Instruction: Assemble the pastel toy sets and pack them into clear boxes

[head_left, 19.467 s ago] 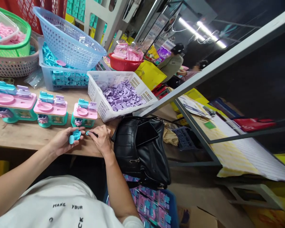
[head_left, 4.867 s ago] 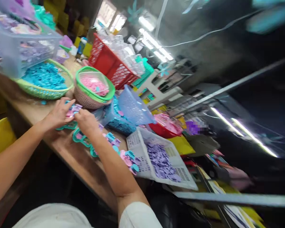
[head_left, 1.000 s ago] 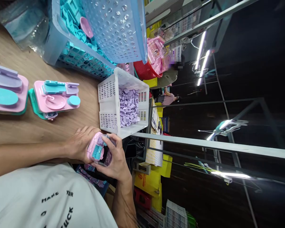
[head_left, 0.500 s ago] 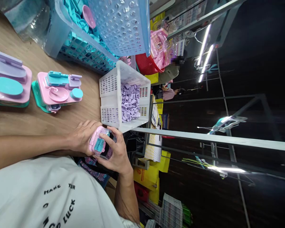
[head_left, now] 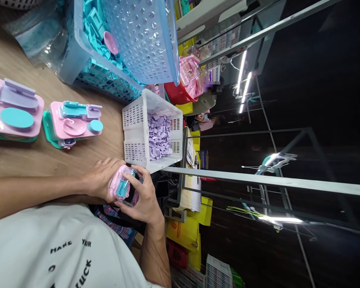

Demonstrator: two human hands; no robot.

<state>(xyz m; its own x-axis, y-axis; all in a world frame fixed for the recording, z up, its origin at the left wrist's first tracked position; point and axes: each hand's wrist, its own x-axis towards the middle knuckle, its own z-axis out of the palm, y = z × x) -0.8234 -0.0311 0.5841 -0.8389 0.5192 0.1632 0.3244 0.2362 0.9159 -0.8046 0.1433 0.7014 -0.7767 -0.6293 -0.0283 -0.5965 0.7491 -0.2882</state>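
My left hand [head_left: 103,179] reaches in from the left and is wrapped round the pink end of a small pink-and-teal plastic toy [head_left: 120,186] with a clear cover. My right hand [head_left: 144,198] grips the other, clear end. One of its fingers lies across the toy's face, by the teal piece. Both hands are closed on the toy, just below a white basket [head_left: 135,134] of small purple plastic pieces [head_left: 159,136]. My fingers partly hide the toy.
The scene appears turned sideways. Two pink toy kitchen sets [head_left: 75,120] [head_left: 18,108] stand on the wooden table [head_left: 87,158]. A blue basket [head_left: 67,66] of teal parts is at the top. A metal bar [head_left: 228,177] runs to the right. Other people [head_left: 205,102] are in the background.
The camera view has shifted slightly, so table and baskets sit lower in the picture. Both hands keep their hold on the toy, with little visible change in grip.
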